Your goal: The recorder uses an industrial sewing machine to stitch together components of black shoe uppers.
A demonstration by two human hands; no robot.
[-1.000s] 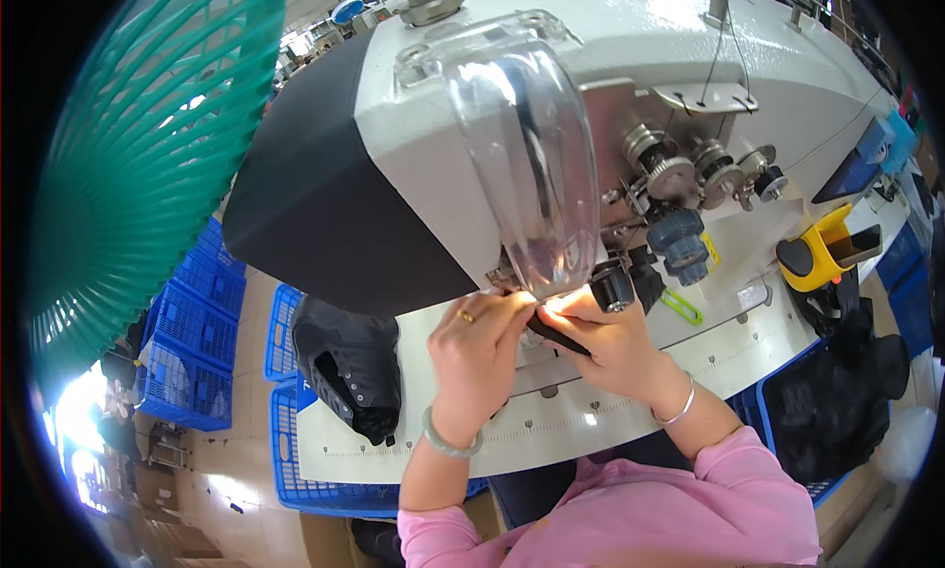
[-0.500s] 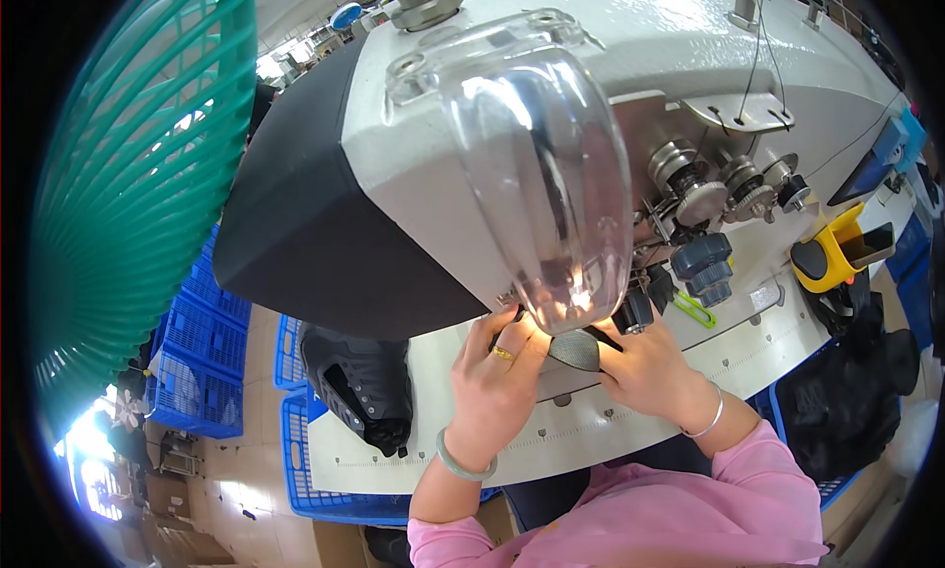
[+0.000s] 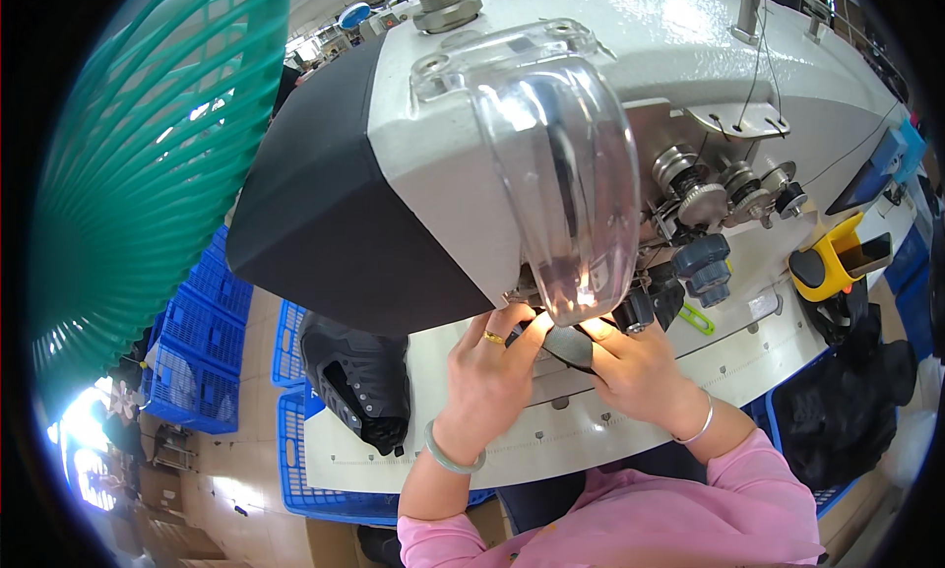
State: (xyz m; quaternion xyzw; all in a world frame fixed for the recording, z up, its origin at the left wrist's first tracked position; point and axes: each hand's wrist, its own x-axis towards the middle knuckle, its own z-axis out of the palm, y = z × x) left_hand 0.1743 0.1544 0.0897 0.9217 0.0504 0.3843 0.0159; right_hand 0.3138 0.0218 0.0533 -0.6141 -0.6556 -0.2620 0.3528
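Observation:
My left hand (image 3: pixel 487 376) and my right hand (image 3: pixel 642 373) meet under the clear plastic guard (image 3: pixel 563 199) of a large white sewing machine (image 3: pixel 433 164). Between them is a dark grey shoe upper piece (image 3: pixel 569 348), its curved textured part facing me. My left fingers are bent and press on its left side; the right thumb and fingers grip its right edge. The guard and machine head hide most fingertips, the needle and the rest of the piece. To the left of my left hand, a black shoe upper (image 3: pixel 356 383) with eyelets lies on the white worktable (image 3: pixel 472 445).
A green fan cage (image 3: pixel 157 184) stands close at the left. Blue crates (image 3: pixel 197 371) are stacked beyond it. A yellow holder (image 3: pixel 829 265) and green-handled snips (image 3: pixel 698 319) sit right of my hands. Black pieces (image 3: pixel 842 410) fill a blue crate at the right.
The whole view has shifted slightly, moving the machine right in the picture. My hands keep their hold, with the grey piece turned a little and the left fingers slightly rearranged.

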